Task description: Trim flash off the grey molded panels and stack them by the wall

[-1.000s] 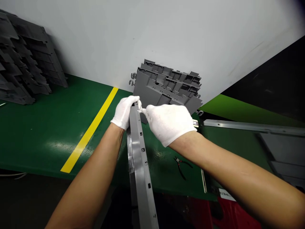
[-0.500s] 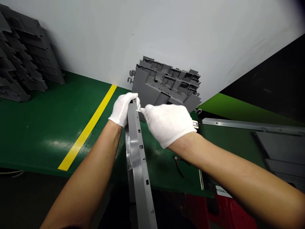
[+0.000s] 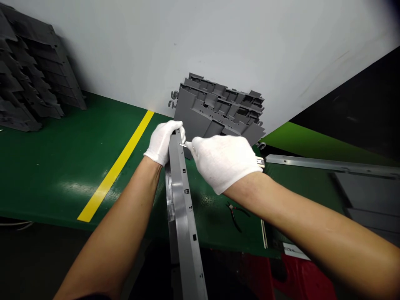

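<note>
A long grey plastic panel (image 3: 186,216) stands on its side, its narrow edge with small slots and holes facing up. My left hand (image 3: 162,141), in a white glove, is closed around the panel's far end. In my gloved right hand (image 3: 223,160) is a utility knife (image 3: 260,161); its pale handle end sticks out behind the palm. The thin blade points left and meets or nearly meets the panel's edge close to my left fingers. Most of the knife is hidden by the glove.
Several grey moulded panels (image 3: 193,110) lean against the white wall behind my hands, and more panels (image 3: 40,79) stand at far left. Red-handled nippers (image 3: 234,214) lie on the green table (image 3: 46,175). Yellow tape (image 3: 115,166) crosses it. A metal rail (image 3: 328,166) is at right.
Both hands, the panel and the knife keep nearly the same pose. The whole view has shifted very slightly; the blade stays by the panel's far edge.
</note>
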The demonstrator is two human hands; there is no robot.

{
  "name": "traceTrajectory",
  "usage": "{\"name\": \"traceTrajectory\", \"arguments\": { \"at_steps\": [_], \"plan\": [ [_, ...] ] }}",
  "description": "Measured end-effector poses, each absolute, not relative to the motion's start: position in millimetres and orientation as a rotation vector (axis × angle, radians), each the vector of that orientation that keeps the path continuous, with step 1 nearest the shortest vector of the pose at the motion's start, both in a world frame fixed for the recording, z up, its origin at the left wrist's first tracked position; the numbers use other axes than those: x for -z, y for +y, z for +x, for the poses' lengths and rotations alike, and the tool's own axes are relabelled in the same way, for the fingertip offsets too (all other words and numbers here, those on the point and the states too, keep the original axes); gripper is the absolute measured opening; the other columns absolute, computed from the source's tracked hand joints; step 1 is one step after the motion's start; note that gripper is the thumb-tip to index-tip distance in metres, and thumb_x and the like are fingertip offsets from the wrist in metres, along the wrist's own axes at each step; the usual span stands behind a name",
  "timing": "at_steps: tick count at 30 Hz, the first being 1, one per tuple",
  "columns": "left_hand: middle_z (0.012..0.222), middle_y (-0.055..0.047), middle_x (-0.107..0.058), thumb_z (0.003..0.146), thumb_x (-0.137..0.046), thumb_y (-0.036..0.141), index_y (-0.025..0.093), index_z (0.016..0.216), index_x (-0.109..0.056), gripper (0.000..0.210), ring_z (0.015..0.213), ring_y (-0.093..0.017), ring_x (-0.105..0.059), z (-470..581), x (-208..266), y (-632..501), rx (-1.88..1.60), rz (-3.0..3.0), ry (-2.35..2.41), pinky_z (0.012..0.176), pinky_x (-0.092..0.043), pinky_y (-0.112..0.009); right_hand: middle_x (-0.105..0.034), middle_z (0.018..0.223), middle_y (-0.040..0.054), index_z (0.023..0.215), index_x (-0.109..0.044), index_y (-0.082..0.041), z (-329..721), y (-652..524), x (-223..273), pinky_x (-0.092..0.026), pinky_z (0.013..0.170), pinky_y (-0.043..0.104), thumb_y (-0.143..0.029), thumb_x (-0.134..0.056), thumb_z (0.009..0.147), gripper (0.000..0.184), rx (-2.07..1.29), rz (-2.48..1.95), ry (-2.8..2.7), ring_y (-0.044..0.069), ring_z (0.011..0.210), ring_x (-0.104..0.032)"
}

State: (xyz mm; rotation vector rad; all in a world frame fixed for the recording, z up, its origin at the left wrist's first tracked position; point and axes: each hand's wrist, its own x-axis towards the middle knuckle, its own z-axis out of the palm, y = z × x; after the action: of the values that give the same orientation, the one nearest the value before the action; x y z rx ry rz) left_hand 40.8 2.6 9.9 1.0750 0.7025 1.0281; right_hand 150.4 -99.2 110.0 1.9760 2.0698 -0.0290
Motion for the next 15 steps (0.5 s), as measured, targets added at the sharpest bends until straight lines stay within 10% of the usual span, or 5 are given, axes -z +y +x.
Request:
{"name": "traceTrajectory", "arguments": {
  "at_steps": [15],
  "plan": [
    [0.048, -0.002, -0.050, 0.081, -0.058, 0.029, 0.019, 0.052, -0.049, 0.033, 0.046, -0.013, -0.046, 37.6, -9.0, 4.7, -1.033, 1.017, 0.706, 0.045, -0.034, -0.026, -0.071, 0.078, 0.0126, 0.105, -0.068, -0.018, 144.7, -110.8, -112.8, -0.048, 0.070, 0.036, -0.049, -0.036, 0.102, 0.044, 0.083, 1.919, 2.147, 0.026, 0.074, -0.069]
  ]
}}
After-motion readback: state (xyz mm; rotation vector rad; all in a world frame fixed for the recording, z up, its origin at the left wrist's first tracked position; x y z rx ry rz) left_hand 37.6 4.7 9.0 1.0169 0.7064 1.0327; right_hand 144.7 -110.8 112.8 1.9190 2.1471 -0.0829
